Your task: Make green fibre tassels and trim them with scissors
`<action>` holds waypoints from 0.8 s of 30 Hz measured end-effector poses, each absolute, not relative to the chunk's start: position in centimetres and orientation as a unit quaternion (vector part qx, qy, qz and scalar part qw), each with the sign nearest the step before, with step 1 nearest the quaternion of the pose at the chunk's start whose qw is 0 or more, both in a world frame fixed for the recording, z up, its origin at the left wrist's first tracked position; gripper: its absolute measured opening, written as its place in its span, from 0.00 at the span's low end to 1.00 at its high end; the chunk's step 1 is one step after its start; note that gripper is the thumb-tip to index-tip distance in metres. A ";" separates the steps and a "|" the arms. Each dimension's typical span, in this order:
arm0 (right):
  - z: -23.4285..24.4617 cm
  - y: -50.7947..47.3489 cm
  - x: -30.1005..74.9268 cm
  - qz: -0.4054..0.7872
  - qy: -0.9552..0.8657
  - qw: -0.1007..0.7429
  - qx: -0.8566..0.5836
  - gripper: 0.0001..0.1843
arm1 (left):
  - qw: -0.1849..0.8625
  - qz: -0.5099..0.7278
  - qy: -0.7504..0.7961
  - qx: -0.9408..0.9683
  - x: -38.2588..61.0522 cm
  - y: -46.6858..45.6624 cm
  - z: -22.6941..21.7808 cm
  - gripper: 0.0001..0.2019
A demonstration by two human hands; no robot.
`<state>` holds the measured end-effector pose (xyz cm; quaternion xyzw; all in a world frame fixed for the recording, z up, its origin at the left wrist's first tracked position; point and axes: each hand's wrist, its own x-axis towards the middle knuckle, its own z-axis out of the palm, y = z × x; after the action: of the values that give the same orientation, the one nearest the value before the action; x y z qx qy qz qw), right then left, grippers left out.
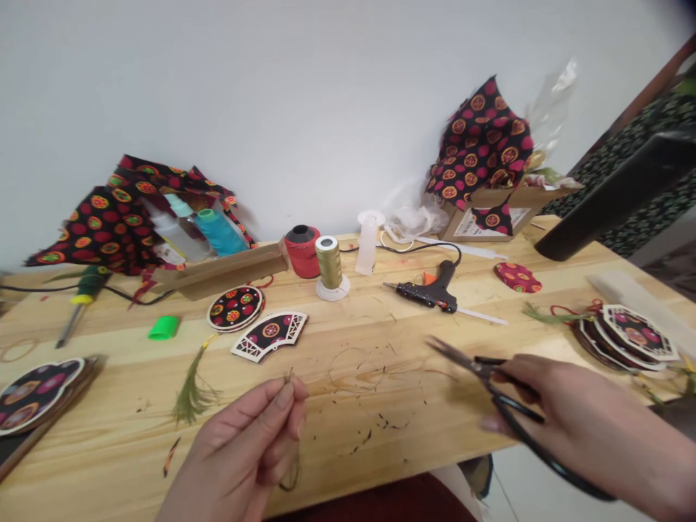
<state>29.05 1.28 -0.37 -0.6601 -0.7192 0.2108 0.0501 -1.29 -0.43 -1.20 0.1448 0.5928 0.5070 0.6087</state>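
My left hand [244, 442] is pinched shut on a small bundle of olive-gold thread [288, 377], whose ends stick up above my fingertips. My right hand [565, 413] grips black scissors [478, 370] by the handles, blades pointing left toward the thread and a hand's width away from it. A thin loop of the same thread [353, 370] lies on the wooden table [380, 428] between my hands. A loose olive tassel [190, 395] lies to the left of my left hand.
Fan-shaped [270, 335] and round [235, 307] fabric-covered wooden ornaments, gold [329, 264] and red [302, 251] thread spools, a black glue gun [432, 291], a green cap [164, 328], a screwdriver [81, 293], patterned fabric [109, 217], cardboard boxes and ornament stacks [631, 335] at both sides.
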 end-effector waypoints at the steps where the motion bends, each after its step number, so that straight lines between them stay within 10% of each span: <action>1: -0.9 1.6 30.2 0.177 -0.709 0.021 -0.682 0.14 | 0.610 0.506 0.593 0.142 -1.2 -0.4 -1.2 0.12; 17: -2.7 3.7 33.8 0.119 -0.753 -0.043 -0.646 0.12 | 0.621 0.492 0.587 0.166 -0.7 -0.1 -1.0 0.10; 24: -1.8 3.9 26.8 0.140 -0.823 0.172 -0.522 0.11 | 0.625 0.483 0.592 0.159 -0.3 -0.2 -0.7 0.11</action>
<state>26.83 3.86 -1.77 -0.5224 -0.8234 0.1396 0.1721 -0.32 -0.25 -0.74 0.1593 0.5922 0.4834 0.6247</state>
